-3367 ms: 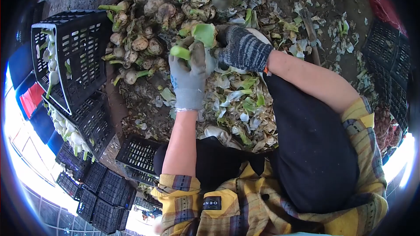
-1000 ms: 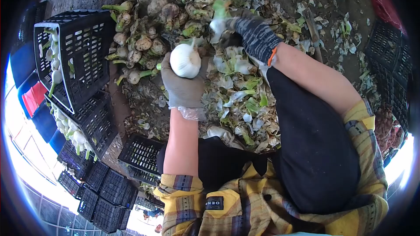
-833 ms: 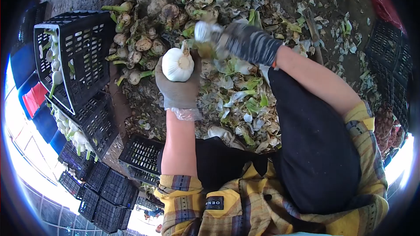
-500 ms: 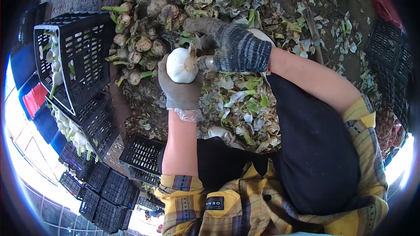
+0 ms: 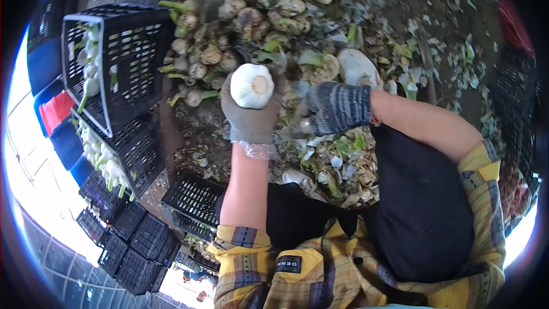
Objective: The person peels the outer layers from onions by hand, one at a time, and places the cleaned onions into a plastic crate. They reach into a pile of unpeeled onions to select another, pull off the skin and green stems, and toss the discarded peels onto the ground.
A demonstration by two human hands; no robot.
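Left hand (image 5: 250,120) in a pale grey knit glove cupping one round white peeled garlic bulb (image 5: 252,86) over the heap of unpeeled muddy bulbs (image 5: 229,34), right hand (image 5: 334,110) in a dark striped glove curling beside it, possibly gripping a small knife, two black slotted plastic crates (image 5: 123,51) standing left, holding cleaned bulbs.

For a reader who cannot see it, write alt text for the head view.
A gloved left hand holds up a peeled white garlic bulb above a pile of unpeeled garlic; the gloved right hand is beside it, over loose skins. Black crates stand at left.
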